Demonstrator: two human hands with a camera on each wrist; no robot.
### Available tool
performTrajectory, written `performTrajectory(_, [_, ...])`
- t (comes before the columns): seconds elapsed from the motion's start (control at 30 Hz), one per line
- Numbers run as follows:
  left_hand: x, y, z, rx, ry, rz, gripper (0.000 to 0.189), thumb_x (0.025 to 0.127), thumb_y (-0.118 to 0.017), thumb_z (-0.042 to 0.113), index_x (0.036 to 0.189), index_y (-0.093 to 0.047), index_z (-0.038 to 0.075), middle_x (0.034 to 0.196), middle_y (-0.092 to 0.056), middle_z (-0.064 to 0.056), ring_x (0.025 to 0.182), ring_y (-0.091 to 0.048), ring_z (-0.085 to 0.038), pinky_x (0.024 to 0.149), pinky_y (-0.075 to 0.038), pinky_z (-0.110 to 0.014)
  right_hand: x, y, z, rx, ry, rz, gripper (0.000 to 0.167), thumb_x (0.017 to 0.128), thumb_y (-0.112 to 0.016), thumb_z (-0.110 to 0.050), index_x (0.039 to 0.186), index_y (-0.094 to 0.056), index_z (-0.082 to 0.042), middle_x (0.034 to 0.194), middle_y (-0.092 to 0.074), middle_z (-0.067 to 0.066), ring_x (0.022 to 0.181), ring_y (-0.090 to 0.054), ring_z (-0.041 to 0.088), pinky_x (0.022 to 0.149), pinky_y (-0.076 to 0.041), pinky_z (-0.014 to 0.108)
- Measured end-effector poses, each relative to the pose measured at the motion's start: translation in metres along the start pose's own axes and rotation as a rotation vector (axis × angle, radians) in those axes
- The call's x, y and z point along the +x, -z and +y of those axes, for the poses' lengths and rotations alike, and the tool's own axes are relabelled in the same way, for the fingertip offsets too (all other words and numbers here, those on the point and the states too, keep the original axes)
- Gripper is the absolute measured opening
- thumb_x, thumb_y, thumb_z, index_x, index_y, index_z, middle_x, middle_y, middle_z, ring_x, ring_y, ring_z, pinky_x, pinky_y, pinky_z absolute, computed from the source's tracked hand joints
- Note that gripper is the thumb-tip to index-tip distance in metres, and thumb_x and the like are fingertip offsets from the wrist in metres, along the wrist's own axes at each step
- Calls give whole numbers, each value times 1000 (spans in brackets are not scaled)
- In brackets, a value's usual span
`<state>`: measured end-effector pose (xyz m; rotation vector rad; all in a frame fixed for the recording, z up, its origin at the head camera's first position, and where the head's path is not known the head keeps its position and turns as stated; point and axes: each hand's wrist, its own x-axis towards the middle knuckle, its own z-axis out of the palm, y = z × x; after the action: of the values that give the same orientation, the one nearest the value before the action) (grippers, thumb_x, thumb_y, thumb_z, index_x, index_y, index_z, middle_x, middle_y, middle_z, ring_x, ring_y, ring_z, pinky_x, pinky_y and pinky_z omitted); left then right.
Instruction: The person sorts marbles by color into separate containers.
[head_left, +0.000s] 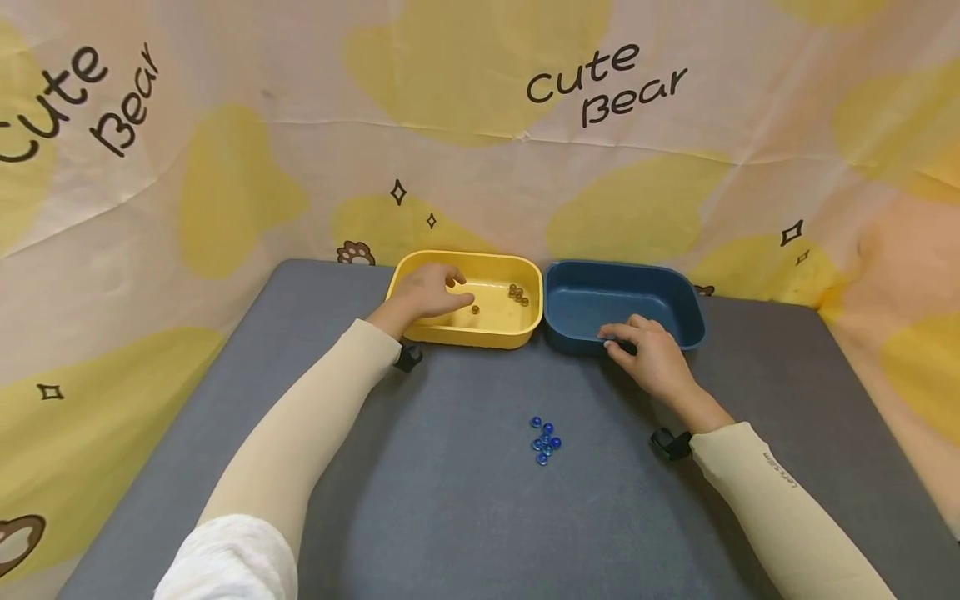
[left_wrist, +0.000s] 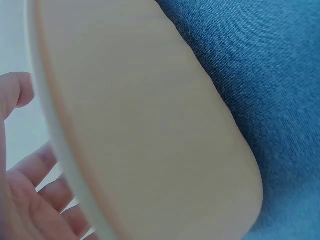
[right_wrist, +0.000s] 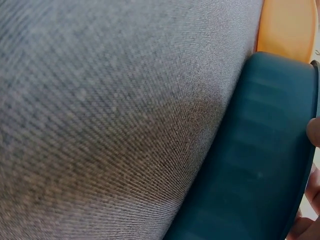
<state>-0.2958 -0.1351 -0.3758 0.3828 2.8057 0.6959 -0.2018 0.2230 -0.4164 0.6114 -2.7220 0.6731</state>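
My left hand [head_left: 431, 292] reaches over the left side of the yellow bin [head_left: 510, 339], thumb and fingers apart and holding nothing. One small gold-brown bead [head_left: 476, 309] lies on the bin floor close by the thumb tip, and several more beads [head_left: 517, 294] are grouped at the bin's right end. Over the front rim of the dark blue bin [head_left: 573, 337] is my right hand [head_left: 652, 358], its fingers bent and thumb near the index fingertip. I cannot tell whether something small sits between those fingertips. In the right wrist view, the thumb [right_wrist: 314, 132] overlaps the bin's rim.
Several blue glass marbles [head_left: 546, 442] lie clustered on the grey tabletop [head_left: 450, 500] in front of the bins. The two bins stand side by side against a printed cloth backdrop [head_left: 465, 167]. Each wrist wears a dark strap.
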Motion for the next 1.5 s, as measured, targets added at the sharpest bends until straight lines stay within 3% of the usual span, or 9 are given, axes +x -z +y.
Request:
performTrajectory(0.5, [-28, 9, 2, 57, -43, 112, 48, 86, -59, 52, 121, -65, 19, 119, -64, -1, 110, -58, -21, 89, -48, -44, -1, 0, -1, -7, -9, -35, 17, 91, -65, -14, 106, -72, -14, 75, -49, 0, 67, -37, 18, 62, -30, 31])
performTrajectory(0.77, [-41, 13, -2, 26, -62, 162, 44, 86, -59, 50, 118, -66, 20, 118, -66, -2, 103, -61, -20, 84, -49, -43, 0, 2, -3, -8, -18, -43, 15, 91, -64, -16, 105, -71, -16, 79, -52, 0, 66, -40, 17, 61, -32, 31])
performTrajectory(1.17, [-61, 8, -8, -1, -87, 210, 38, 87, -60, 49, 111, -68, 22, 111, -66, 1, 102, -62, -21, 83, -50, -41, -5, -4, -4, 8, -18, -3, 15, 91, -64, -15, 105, -70, -15, 89, -61, 3, 78, -54, 26, 67, -35, 35])
performTrajectory(1.33, [-69, 5, -7, -15, -96, 251, 29, 86, -60, 46, 103, -69, 24, 105, -67, 4, 99, -61, -18, 82, -49, -38, -6, -4, -6, -6, -25, 2, 19, 89, -66, -18, 108, -69, -16, 94, -62, 5, 84, -54, 27, 70, -34, 40])
performTrajectory(1.5, [-74, 2, -5, -40, -126, 296, 28, 87, -60, 43, 103, -70, 23, 106, -68, 2, 103, -60, -22, 83, -48, -40, -5, 4, -17, -23, -6, 63, 21, 86, -68, -19, 108, -69, -16, 102, -63, 9, 87, -53, 30, 70, -33, 45])
